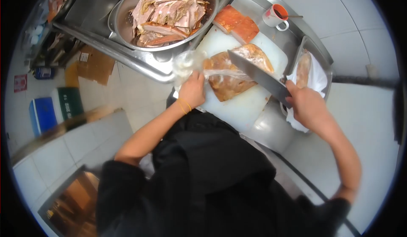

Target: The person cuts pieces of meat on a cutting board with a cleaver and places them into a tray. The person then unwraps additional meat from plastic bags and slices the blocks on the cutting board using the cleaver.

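Observation:
My right hand (pixel 307 105) is closed around the handle of a broad-bladed knife (pixel 259 76). Its blade lies across a large browned slab of meat (pixel 227 88) on the white cutting board (pixel 237 114). At the slab's left end, my left hand (pixel 193 90) grips clear plastic wrap (pixel 188 62), part of which stretches over the meat toward the blade. Behind the slab, reddish-brown meat pieces (pixel 237 23) rest on the far part of the board.
A big metal bowl (pixel 113 22) heaped with sliced meat stands at the back left. A red and white mug (pixel 274 18) with a utensil handle sits behind the board. To the right is a metal tray (pixel 302 46) with white lining and a piece of meat.

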Demonstrator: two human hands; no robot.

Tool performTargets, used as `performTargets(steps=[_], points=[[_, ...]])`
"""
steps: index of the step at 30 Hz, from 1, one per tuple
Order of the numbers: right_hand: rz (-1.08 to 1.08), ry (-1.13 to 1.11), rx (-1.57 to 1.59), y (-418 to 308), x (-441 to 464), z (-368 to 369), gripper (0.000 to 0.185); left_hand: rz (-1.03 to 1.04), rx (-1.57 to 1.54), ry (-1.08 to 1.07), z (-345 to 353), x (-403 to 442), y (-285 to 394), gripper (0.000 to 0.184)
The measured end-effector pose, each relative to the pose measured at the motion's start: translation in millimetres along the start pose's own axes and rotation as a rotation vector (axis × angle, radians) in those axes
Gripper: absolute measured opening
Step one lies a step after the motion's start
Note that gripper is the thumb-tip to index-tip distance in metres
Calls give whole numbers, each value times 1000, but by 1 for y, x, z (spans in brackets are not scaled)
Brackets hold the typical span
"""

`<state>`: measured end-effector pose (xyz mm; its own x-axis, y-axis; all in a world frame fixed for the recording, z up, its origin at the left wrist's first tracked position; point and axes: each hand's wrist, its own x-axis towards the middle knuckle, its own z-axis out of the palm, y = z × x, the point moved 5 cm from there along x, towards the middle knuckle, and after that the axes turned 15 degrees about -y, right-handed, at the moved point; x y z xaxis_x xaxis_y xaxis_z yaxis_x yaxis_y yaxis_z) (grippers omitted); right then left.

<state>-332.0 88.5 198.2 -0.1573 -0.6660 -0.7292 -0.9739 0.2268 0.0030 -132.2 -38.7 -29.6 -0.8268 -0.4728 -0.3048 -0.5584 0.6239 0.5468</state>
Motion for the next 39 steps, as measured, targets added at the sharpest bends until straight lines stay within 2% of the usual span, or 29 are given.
performTargets(steps=[1,3,4,6,8,10,12,14,16,18,20,21,24,25,26,27,28,29,30,31,32,33,35,37,39], points=[[-13,-7,-18,-1,2,-4,19,-16,-13,8,0,2,-7,45],[-26,34,1,0,3,-16,18,152,-34,71,-8,5,-15,32],[-34,31,-14,0,4,-20,18,141,-43,80,-12,9,-21,32],[-45,54,0,1,4,-27,17,180,-291,191,-22,10,-32,20],[-41,52,27,3,3,-32,16,113,-369,256,-47,0,-30,19],[-38,55,59,7,3,-34,15,77,-707,461,-91,-17,-36,20],[-59,103,101,14,4,-32,17,159,-753,513,-149,-33,-35,29],[-58,94,128,18,7,-27,20,276,-590,774,-211,-49,-48,26],[-41,71,154,27,15,-20,25,427,-701,801,-277,-66,-60,23],[-56,78,182,29,18,-15,25,344,-673,911,-333,-81,-84,19],[-45,85,244,25,17,-14,23,301,-903,1100,-371,-89,-131,9],[-25,72,274,24,17,-14,22,434,-913,1132,-391,-90,-170,13],[-34,121,359,17,12,-13,31,552,-1036,1182,-429,-80,-224,17],[-52,109,402,18,13,-7,35,627,-1261,1036,-432,-64,-258,21],[161,-45,715,30,13,11,38,701,-1480,878,-428,-42,-302,25],[61,36,710,41,15,29,38,615,-1373,767,-426,-11,-372,18],[255,-97,897,19,10,19,36,465,-1485,714,-408,-17,-356,21],[202,-124,904,23,14,30,44,372,-1602,711,-389,6,-383,21],[274,-237,861,16,13,27,45,375,-1674,620,-362,39,-428,20],[322,-148,760,-12,4,20,33,249,-1698,601,-332,59,-446,14],[303,-204,754,-11,7,29,48,222,-1658,513,-289,87,-497,16],[391,-242,857,-14,3,29,46,-32,-1656,639,-245,113,-525,17],[511,-305,951,-27,0,19,44,-662,-990,278,-152,166,-604,19],[565,-334,1006,-42,-4,8,42,-587,-265,114,-59,270,-649,32],[591,-345,1006,-45,-6,7,40,-652,-1027,343,-95,235,-587,26]])
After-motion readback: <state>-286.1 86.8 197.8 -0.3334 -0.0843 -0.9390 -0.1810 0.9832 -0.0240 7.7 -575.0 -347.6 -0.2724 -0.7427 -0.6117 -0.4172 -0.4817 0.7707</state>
